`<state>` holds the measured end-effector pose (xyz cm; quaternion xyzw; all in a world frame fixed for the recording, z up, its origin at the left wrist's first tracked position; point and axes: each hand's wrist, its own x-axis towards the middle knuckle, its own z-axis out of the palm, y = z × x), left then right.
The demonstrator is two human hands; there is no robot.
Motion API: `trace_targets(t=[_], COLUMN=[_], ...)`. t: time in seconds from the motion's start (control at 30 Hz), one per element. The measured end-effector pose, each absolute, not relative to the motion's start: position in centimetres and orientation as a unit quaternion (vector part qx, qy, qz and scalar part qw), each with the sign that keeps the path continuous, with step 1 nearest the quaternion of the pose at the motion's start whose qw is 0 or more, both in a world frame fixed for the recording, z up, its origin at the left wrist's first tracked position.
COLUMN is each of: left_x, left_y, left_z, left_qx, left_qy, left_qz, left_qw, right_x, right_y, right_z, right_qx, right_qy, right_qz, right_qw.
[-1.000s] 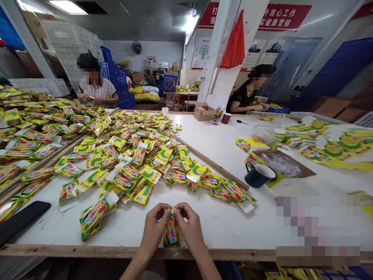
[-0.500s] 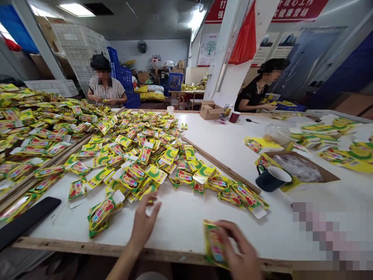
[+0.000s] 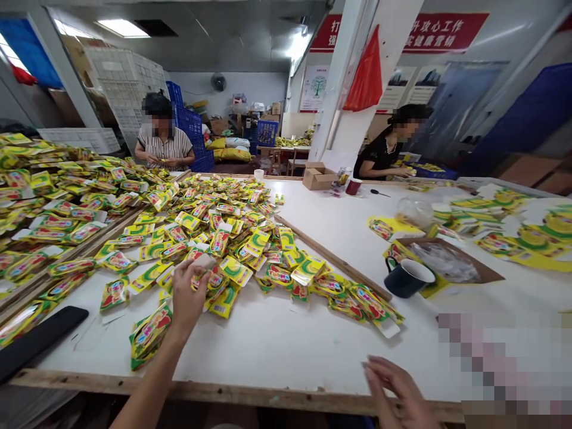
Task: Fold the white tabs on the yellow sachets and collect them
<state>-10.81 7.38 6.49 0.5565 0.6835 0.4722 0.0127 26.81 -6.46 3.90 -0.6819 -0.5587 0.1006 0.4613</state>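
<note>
A wide heap of yellow-and-green packets (image 3: 232, 238) with white flaps covers the left and middle of the white table (image 3: 286, 339). My left hand (image 3: 186, 293) reaches forward into the near edge of the heap, and its fingers pinch the white flap of one packet (image 3: 204, 263). My right hand (image 3: 399, 388) hovers low over the table's front edge at the right, fingers spread and holding nothing. A separate packet (image 3: 149, 333) lies just left of my left forearm.
A dark mug (image 3: 407, 277) stands at the right beside a brown tray of clear bags (image 3: 447, 261). A wooden strip (image 3: 330, 257) crosses the table. A black flat object (image 3: 38, 339) lies front left. Two people sit at the far side.
Both hands held one packet at the table edge. The right hand carried it off to the right and is now empty; the left hand reached forward into the heap and pinched a packet.
</note>
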Motion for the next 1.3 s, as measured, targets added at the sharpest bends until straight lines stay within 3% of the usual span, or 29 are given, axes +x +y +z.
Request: trace_targets(t=[0.07,0.2,0.4,0.7,0.97,1.3], left_x=[-9.5,-5.4,-1.5,-1.8,-1.1,-1.0], left_y=[5.0,1.0,-1.4,-1.1,-1.3,-1.2], left_z=[6.8,5.8,1.5,1.3,0.9,3.3], left_qx=[0.608,0.672,0.534,0.558,0.531,0.571], left_qy=[0.602,0.479,0.411,0.458,0.45,0.485], left_qz=[0.501,0.44,0.502,0.481,0.53,0.487], left_qw=[0.134,0.353,0.542,0.497,0.484,0.449], right_x=[22.8,16.2,13.6,14.5,13.8,13.6], right_y=[-5.1,-3.3,-2.9,-0.7,0.0,-0.8], right_z=[3.8,3.2,1.2,2.3,2.0,2.4], right_qx=[-0.628,-0.541,-0.506,-0.482,-0.481,-0.458], right_qy=[-0.589,-0.613,-0.576,-0.626,-0.595,-0.628], right_qz=[0.157,0.269,0.391,0.404,0.388,0.37], right_qw=[0.484,0.51,0.508,0.461,0.514,0.51])
